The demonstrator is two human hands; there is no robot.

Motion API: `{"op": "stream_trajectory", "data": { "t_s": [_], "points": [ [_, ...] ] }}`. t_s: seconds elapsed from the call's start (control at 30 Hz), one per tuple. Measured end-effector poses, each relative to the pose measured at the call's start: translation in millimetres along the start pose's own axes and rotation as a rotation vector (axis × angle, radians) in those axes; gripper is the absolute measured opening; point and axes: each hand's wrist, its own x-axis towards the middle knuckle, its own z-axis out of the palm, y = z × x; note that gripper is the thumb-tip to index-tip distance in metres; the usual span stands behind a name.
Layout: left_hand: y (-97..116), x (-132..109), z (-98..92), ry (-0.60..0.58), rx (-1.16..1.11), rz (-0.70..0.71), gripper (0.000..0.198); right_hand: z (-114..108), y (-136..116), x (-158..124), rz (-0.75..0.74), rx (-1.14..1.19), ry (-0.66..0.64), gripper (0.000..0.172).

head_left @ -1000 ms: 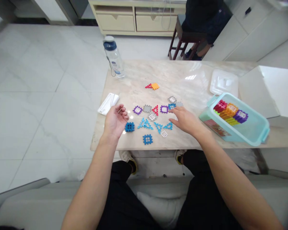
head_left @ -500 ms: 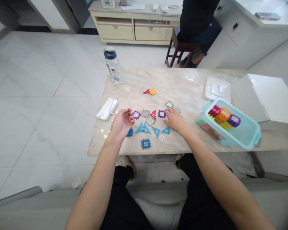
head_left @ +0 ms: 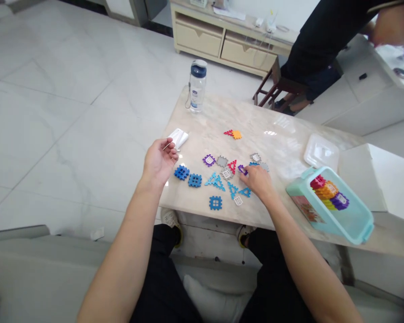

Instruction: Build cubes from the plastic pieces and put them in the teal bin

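Observation:
My right hand point(head_left: 258, 180) pinches the edge of a purple toothed building tile point(head_left: 242, 169), which looks tilted; the fingers partly cover it. A blue piece point(head_left: 254, 164) shows just behind those fingers. Palm up, my left hand point(head_left: 160, 162) hovers near the table's left side, its fingers loosely curled, apart and holding nothing. Between the hands lie a purple window tile point(head_left: 209, 160), a grey tile point(head_left: 221, 161), a grey window tile point(head_left: 226, 174), a red triangle point(head_left: 232, 167) and light blue triangles point(head_left: 215, 180). Dark blue window tiles point(head_left: 195, 180) lie nearest the left hand.
A turquoise bin point(head_left: 336, 220) of stacked tiles stands at right, beside a clear lid point(head_left: 321, 151) and a white box point(head_left: 373, 175). A water bottle point(head_left: 198, 87) stands at the far left corner; a white packet point(head_left: 178, 138) lies behind my left hand. Another person point(head_left: 318, 49) is beyond the table.
The view has turned, shifting the table's things rightward. My left hand has moved left, away from the tiles, uncovering dark blue ones. My right hand has tilted the purple tile.

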Motion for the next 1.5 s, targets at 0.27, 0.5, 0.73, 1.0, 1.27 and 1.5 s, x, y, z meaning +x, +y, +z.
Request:
{"op": "stream_trajectory", "data": {
  "t_s": [0.27,0.5,0.73,1.0,1.27,1.5],
  "points": [
    [-37.1,-11.3,18.3,-0.132,0.317,0.127,0.012,-21.2,-5.0,3.5,0.158,1.125,0.002,0.038],
    [-76.6,-25.2,40.0,-0.479,0.784,0.069,0.031,-36.7,-32.1,-22.4,-0.020,1.374,-0.113,0.045],
    [-101.0,-27.8,56.1,-0.486,0.795,-0.025,0.044,-34.8,-25.6,-25.1,0.062,1.501,-0.109,0.036],
    [-110.8,-17.7,60.0,-0.391,0.808,0.060,0.040,-44.9,-16.2,-31.5,-0.111,1.176,0.078,0.054],
    [-113.2,-24.1,63.1,-0.595,0.982,-0.017,0.051,-52.3,3.9,-44.6,-0.413,0.800,0.105,0.067],
    [-111.2,-20.6,55.3,-0.610,0.921,-0.037,0.060,-46.8,-4.3,-41.5,-0.363,0.877,0.151,0.050]
  ]
}}
